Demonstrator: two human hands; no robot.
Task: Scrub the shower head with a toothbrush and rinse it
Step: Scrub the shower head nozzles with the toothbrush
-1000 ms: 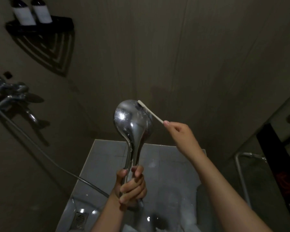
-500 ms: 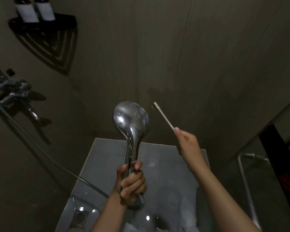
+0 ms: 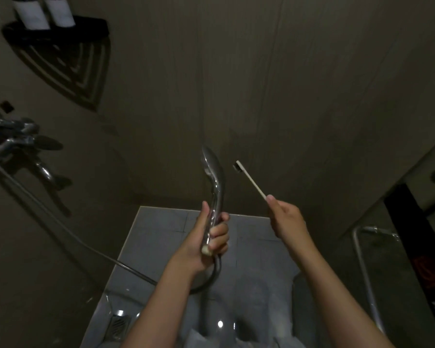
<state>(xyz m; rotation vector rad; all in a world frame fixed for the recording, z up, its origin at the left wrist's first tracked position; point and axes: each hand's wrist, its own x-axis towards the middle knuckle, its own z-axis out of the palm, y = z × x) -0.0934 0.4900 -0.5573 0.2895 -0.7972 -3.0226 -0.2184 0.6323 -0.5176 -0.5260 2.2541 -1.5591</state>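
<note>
Chrome shower head (image 3: 212,169) stands upright mid-frame, its long axis running 6 to 12 o'clock. The left hand (image 3: 206,238) curls its fingers round the handle. At its 3 o'clock and apart from it, the right hand (image 3: 288,221) pinches a white toothbrush (image 3: 252,181) between its fingers, bristles toward 11. Grey tiled floor (image 3: 158,237) lies below.

Open gap between shower head (image 3: 212,169) and toothbrush (image 3: 251,180); wall (image 3: 286,96) behind. Hose (image 3: 68,228), mixer tap (image 3: 13,138) crowd left; metal rail (image 3: 363,272) right.

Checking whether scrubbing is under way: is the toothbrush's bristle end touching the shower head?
Apart. The head view shows dark wall between the toothbrush bristles and the shower head.
</note>
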